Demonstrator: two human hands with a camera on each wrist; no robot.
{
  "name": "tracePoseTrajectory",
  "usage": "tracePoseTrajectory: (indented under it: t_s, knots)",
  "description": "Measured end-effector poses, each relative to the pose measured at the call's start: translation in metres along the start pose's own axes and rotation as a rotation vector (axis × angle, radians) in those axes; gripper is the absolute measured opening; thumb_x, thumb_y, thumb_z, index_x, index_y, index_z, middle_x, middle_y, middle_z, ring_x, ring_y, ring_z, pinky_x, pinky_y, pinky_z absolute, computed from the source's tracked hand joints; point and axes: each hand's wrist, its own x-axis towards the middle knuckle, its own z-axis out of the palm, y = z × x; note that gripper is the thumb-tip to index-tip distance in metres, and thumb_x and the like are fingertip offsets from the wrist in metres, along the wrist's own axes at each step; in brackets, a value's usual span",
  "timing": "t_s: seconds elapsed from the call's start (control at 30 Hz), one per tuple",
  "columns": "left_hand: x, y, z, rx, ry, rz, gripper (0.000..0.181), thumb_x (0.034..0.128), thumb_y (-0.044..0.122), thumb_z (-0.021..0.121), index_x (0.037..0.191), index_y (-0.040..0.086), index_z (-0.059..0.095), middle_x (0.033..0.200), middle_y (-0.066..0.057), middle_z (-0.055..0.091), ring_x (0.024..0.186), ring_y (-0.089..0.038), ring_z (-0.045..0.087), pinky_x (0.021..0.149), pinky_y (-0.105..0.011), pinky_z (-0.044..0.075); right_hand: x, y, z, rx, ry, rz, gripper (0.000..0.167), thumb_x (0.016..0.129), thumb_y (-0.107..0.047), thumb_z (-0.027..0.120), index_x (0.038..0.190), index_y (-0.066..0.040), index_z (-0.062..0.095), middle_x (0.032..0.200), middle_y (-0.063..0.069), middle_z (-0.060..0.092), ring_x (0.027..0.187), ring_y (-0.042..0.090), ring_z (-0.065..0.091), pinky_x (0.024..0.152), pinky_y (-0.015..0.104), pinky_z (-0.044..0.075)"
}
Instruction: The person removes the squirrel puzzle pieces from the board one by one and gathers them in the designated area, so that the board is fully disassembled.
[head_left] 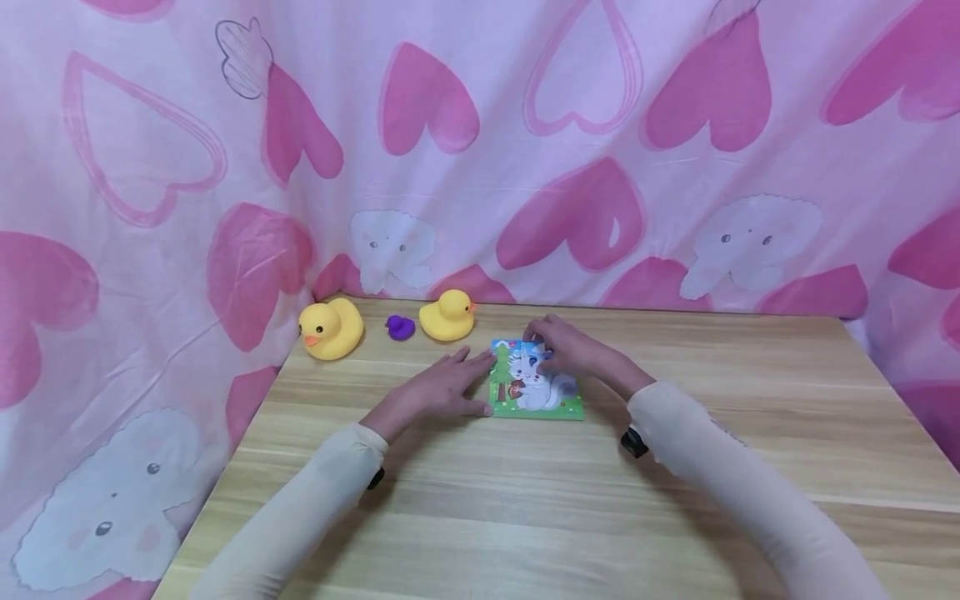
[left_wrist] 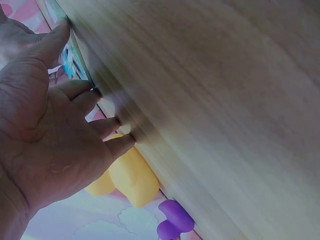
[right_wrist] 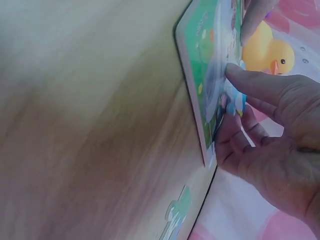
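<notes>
Pink heart-print curtain [head_left: 465, 187] all round, and below it a smooth wood-grain table [head_left: 525, 517]. On that, around the middle, lies the white-squirrel jigsaw puzzle [head_left: 536, 402]: light, stiff, glossy, liable to skate if nudged, I'd say, so brace it by its rim. And the left hand [head_left: 446, 385] is there, fingers extended along its left edge! Apart from it, the right hand [head_left: 573, 348] pinches a jigsaw piece [right_wrist: 231, 106] over the upper right; thin stuff, best held by its edges, bendable at the knobs. Yellow ducks [head_left: 448, 318] behind, purple duck [head_left: 401, 327] between, loose green-and-white piece [right_wrist: 181, 206] flat beyond the board!
</notes>
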Motion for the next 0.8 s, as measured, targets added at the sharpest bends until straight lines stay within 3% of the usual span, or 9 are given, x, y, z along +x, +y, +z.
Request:
tracePoseTrajectory:
  t_s: [0.5, 0.63, 0.8]
  knots:
    - [-0.001, -0.003, 0.0, 0.028, 0.013, 0.016, 0.091, 0.0998, 0.056, 0.067, 0.171, 0.026, 0.018, 0.18, 0.006, 0.011, 0.168, -0.034, 0.004, 0.137, -0.055, 0.008, 0.004, 0.006, -0.008, 0.012, -0.036, -0.037, 0.047, 0.091, -0.008, 0.081, 0.136, -0.006, 0.066, 0.128, 0.013, 0.065, 0.117, 0.029, 0.063, 0.105, 0.047, 0.057]
    - [0.0, -0.003, 0.0, 0.024, 0.01, 0.02, 0.092, 0.0995, 0.054, 0.068, 0.171, 0.025, 0.019, 0.18, 0.005, 0.012, 0.168, -0.035, 0.004, 0.137, -0.055, 0.009, 0.001, 0.017, -0.015, 0.059, 0.006, -0.054, 0.049, 0.092, -0.012, 0.082, 0.137, -0.007, 0.066, 0.131, 0.011, 0.069, 0.121, 0.029, 0.065, 0.106, 0.049, 0.058]
    - [0.0, -0.002, 0.0, 0.024, 0.001, 0.021, 0.092, 0.0999, 0.054, 0.068, 0.171, 0.024, 0.018, 0.18, 0.003, 0.011, 0.168, -0.036, 0.003, 0.137, -0.057, 0.009, -0.021, 0.035, -0.027, 0.113, 0.092, -0.048, 0.05, 0.093, -0.013, 0.081, 0.14, -0.014, 0.065, 0.137, 0.007, 0.066, 0.124, 0.031, 0.063, 0.103, 0.051, 0.059]
